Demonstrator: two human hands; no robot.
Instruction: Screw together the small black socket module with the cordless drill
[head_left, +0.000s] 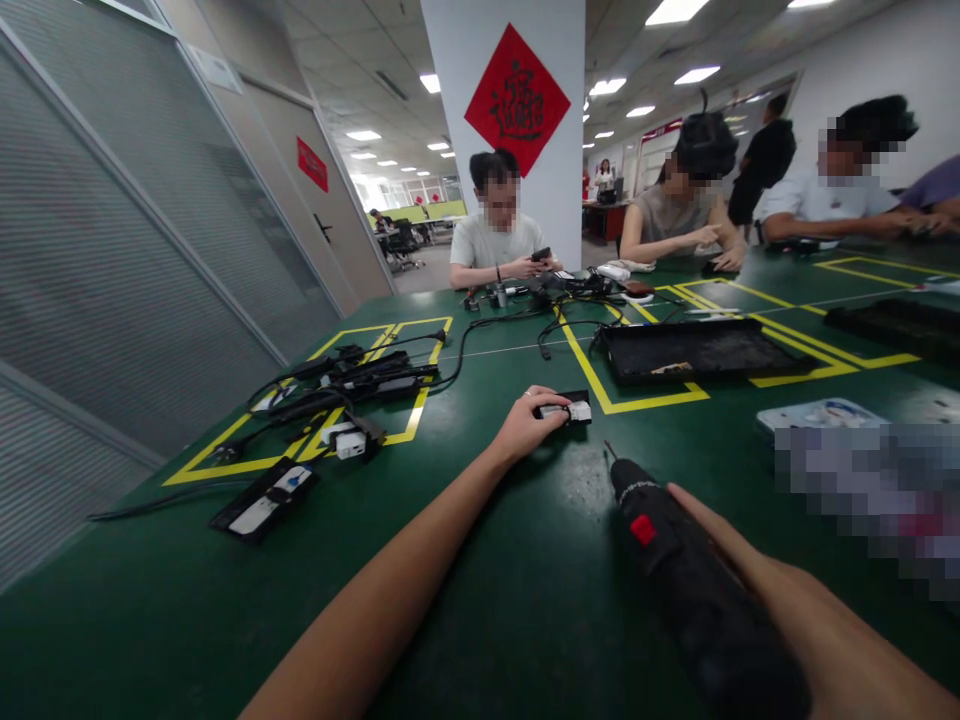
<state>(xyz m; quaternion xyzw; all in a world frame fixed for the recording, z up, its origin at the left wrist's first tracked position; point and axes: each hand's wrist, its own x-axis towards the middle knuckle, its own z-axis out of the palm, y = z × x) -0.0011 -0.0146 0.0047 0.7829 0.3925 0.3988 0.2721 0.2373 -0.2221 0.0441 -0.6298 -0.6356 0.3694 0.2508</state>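
My left hand (523, 428) has its fingers closed on a small black casing (580, 408) with a pale inner part, held against the green table. In my right hand (754, 562) is a black cordless drill (660, 545) with a red button. Its thin bit points up and left, a short way from the casing and apart from it. Much of my right hand is hidden behind the drill. To the left lies an opened black casing (270, 500) with a white inside.
Tangled black cables and adapters (367, 375) lie within yellow tape at left. More cables (555, 288) cross the far side. A shallow black tray (697, 350) sits right of centre, and a plastic box (817, 415) is at right. Several people sit around the table.
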